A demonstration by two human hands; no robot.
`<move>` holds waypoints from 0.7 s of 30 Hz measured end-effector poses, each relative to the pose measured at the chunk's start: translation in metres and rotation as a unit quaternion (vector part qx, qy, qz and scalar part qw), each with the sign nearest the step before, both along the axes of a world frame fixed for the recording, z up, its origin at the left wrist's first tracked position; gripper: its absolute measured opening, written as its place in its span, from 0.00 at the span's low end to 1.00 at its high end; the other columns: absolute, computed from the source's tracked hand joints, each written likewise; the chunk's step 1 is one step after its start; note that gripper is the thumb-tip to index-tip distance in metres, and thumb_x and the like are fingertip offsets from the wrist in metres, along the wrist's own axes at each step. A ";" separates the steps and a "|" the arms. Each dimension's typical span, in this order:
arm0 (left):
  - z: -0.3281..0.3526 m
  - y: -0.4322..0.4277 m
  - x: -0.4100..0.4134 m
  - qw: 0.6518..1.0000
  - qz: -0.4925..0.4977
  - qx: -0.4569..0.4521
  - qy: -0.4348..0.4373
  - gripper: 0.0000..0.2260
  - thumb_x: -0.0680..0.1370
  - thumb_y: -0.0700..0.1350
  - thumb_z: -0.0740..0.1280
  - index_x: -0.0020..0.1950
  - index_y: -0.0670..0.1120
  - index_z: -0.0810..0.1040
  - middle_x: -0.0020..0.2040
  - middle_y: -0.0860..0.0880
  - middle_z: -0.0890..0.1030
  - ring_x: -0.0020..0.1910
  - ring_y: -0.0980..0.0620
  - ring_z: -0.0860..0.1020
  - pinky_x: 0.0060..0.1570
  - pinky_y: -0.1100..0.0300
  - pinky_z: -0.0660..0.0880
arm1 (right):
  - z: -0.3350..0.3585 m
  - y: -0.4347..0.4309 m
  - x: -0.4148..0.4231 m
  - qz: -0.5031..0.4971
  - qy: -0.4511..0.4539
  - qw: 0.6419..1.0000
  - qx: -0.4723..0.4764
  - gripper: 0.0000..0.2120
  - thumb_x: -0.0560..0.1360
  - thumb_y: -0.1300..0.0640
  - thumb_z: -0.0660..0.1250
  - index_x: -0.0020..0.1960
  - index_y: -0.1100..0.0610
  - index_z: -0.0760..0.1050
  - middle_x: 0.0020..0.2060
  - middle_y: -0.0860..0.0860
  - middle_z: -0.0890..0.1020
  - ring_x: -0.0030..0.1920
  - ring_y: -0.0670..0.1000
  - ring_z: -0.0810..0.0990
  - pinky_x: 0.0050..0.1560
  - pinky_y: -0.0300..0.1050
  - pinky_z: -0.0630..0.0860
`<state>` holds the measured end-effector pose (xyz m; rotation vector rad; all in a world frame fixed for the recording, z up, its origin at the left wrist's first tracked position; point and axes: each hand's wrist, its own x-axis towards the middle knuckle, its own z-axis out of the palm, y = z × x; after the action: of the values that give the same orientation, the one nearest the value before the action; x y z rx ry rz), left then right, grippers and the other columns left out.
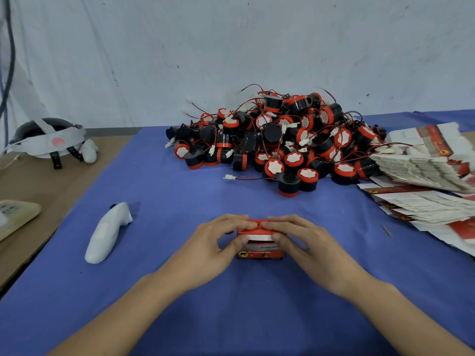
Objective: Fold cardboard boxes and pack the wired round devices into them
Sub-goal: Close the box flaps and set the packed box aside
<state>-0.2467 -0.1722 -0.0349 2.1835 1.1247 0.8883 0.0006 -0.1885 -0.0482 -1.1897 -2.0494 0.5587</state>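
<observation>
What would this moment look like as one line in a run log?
step: folding box | left hand: grips red box | right hand: grips red box | device pile: behind | flat boxes: right

The left hand (218, 242) and right hand (300, 240) cover the top and sides of the box (259, 249), so what lies inside cannot be told. The print on its front is too blurred to read. The flat cartons (424, 165) run off the right edge. A beige device (15, 214) is cut by the left edge.
</observation>
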 end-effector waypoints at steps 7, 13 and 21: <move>0.001 -0.003 0.000 1.000 -0.003 -0.007 -0.018 0.13 0.78 0.54 0.66 0.62 0.64 0.79 0.67 0.62 0.76 0.67 0.65 0.72 0.62 0.61 0.75 | 0.002 -0.002 -0.002 -0.012 -0.016 1.000 0.009 0.16 0.80 0.40 0.58 0.66 0.34 0.74 0.63 0.30 0.73 0.66 0.37 0.72 0.64 0.37 0.73; -0.001 -0.003 -0.002 1.000 -0.013 0.000 -0.017 0.13 0.81 0.44 0.67 0.63 0.57 0.80 0.69 0.59 0.75 0.68 0.65 0.72 0.65 0.58 0.74 | 0.003 -0.005 -0.005 -0.039 -0.024 0.999 0.025 0.18 0.78 0.39 0.59 0.65 0.40 0.77 0.59 0.28 0.75 0.63 0.37 0.74 0.64 0.40 0.73; 0.000 -0.003 -0.004 0.999 -0.022 -0.017 -0.031 0.10 0.81 0.42 0.66 0.57 0.56 0.79 0.69 0.59 0.75 0.63 0.63 0.77 0.61 0.58 0.77 | 0.003 -0.007 -0.005 -0.042 -0.049 0.995 0.069 0.21 0.78 0.38 0.58 0.62 0.47 0.81 0.63 0.35 0.77 0.62 0.42 0.77 0.61 0.45 0.78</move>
<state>-0.2511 -0.1751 -0.0351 2.1304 1.0512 0.9038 -0.0041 -0.1959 -0.0449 -1.2359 -2.0729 0.3172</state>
